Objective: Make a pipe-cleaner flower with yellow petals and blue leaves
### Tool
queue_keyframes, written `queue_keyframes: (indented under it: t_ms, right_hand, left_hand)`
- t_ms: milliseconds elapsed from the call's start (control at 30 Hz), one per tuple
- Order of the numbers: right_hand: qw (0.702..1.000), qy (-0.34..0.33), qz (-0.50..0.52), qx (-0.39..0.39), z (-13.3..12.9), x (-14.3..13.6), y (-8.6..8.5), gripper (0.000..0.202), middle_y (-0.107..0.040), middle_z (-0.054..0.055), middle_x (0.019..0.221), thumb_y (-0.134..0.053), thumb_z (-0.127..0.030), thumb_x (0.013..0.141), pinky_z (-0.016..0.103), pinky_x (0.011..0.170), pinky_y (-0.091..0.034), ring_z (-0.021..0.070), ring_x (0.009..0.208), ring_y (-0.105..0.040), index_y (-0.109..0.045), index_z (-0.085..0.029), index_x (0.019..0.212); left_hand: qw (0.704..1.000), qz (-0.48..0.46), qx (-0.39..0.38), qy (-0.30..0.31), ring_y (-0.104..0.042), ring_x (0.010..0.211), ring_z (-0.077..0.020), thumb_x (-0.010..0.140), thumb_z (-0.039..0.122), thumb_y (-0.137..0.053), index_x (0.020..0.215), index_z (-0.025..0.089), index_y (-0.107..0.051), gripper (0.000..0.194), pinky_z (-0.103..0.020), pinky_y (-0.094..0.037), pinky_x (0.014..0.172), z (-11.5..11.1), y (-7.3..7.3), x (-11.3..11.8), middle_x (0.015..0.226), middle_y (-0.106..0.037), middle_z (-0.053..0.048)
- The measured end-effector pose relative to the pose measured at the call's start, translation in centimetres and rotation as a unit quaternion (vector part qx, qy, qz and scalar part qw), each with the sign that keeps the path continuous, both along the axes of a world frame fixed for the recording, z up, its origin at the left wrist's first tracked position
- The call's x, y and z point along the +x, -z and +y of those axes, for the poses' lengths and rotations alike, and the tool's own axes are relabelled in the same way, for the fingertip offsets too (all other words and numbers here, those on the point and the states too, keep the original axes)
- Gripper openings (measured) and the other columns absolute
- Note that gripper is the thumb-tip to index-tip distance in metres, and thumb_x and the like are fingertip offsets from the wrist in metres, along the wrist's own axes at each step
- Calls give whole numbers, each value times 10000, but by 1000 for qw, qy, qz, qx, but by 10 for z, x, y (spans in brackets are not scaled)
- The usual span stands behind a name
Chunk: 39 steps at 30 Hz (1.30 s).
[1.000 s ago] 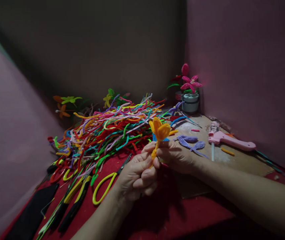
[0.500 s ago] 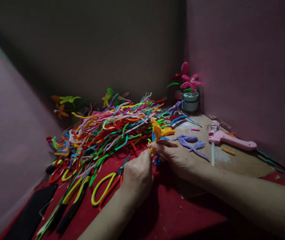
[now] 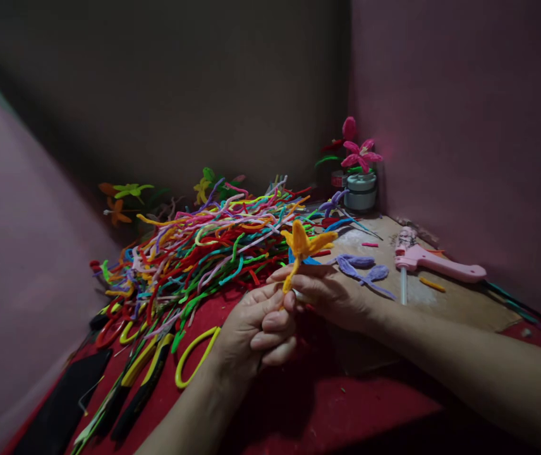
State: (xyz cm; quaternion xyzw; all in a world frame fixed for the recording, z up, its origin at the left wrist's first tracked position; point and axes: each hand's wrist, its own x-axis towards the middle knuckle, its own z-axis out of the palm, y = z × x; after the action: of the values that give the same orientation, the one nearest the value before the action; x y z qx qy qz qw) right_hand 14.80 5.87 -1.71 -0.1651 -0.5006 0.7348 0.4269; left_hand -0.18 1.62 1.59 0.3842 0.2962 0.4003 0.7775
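An orange fuzzy flower point(image 3: 300, 241) stands upright between my hands, its petals spread at the top. My left hand point(image 3: 263, 325) is closed, thumb and fingers pinching the twisted orange stem. From the right, my right hand point(image 3: 330, 294) grips the same stem just below the petals, its fingers partly hidden. Behind the flower a blue piece point(image 3: 311, 260) shows in part. Purple petals point(image 3: 363, 268) lie on a brown board point(image 3: 460, 309) just beyond my right hand.
A big heap of coloured pipe cleaners point(image 3: 213, 243) lies behind my hands. Yellow-handled scissors point(image 3: 197, 357) and pliers point(image 3: 145, 385) are on the left, near a black flat object point(image 3: 64, 404). A pink glue gun point(image 3: 441, 262) rests right. Pink flowers point(image 3: 360, 155) stand in a grey pot point(image 3: 360, 191).
My left hand has rolled so its curled fingers show, and it covers more of the scissors. The orange flower has turned, with its petals facing more toward me and its stem now visible.
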Motion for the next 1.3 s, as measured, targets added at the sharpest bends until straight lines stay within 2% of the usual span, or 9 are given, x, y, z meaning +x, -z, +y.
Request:
queue_keyframes:
  t_ms: [133,300,400,600,700,933,1100,1167,1300]
  right_hand:
    - [998,59,8,10,-2,-4,1,185,-625,9,704,-605,-298,771,274,642,-374,122,645,-520,-699,-181,879]
    - [990,143,-2,-11,-5,-7,-2,131,-656,18,812,-632,-290,742,301,745,-399,149,771,-554,-701,-189,788]
    - [988,150,-34,0,-6,-6,-5,138,-663,14,801,-621,-286,755,305,777,-402,149,779,-561,-712,-193,802]
    - [995,86,-35,22,-5,-3,-6,248,-663,27,851,-607,-334,779,291,756,-412,147,800,-571,-692,-184,957]
    - [998,59,-24,-14,-3,-2,-4,261,-641,21,747,-615,-358,773,269,652,-407,121,664,-552,-695,-160,923]
    - [997,-17,44,-58,-2,1,-5,221,-660,0,734,-677,-287,717,257,691,-401,114,684,-580,-697,-190,914]
    - [996,15,70,-50,-2,-4,-1,150,-617,-6,653,-654,-286,742,243,626,-398,97,621,-541,-695,-172,830]
    - [997,50,45,-46,-2,-5,1,146,-610,2,685,-654,-288,744,243,607,-390,100,630,-529,-689,-161,806]
    - [995,92,1,-31,-1,-6,5,137,-586,-8,674,-650,-293,753,240,570,-360,91,594,-493,-670,-157,763]
  left_hand:
    - [984,154,75,-39,-184,310,-27,824,307,-503,737,160,-557,179,-154,-234,316,0,1,2,472,-329,82]
    - [762,479,364,-240,-501,635,-119,782,261,-569,839,185,-624,110,-207,-358,583,-1,19,6,735,-568,-36]
    - [717,516,406,-235,-474,611,-117,795,209,-524,786,191,-621,99,-216,-335,596,0,24,4,667,-539,-16]
    - [912,336,176,-157,-286,419,-48,811,316,-524,689,165,-527,194,-164,-221,416,1,2,4,503,-373,63]
    - [974,198,67,-91,-234,355,-20,810,310,-540,707,155,-516,187,-141,-171,365,1,-3,2,473,-377,75]
    - [997,-28,-38,62,-71,284,9,814,217,-528,761,142,-557,96,-121,-195,291,4,7,-7,444,-335,105]
    - [990,131,44,-16,-172,311,-10,843,338,-483,752,152,-536,214,-138,-213,327,1,2,0,465,-357,86]
    - [934,306,157,-97,-301,366,-31,835,383,-490,741,155,-533,250,-151,-251,374,-1,3,3,507,-421,56]
    - [674,551,441,-219,-477,523,-91,833,271,-490,822,167,-563,127,-206,-352,522,-2,17,4,622,-529,6]
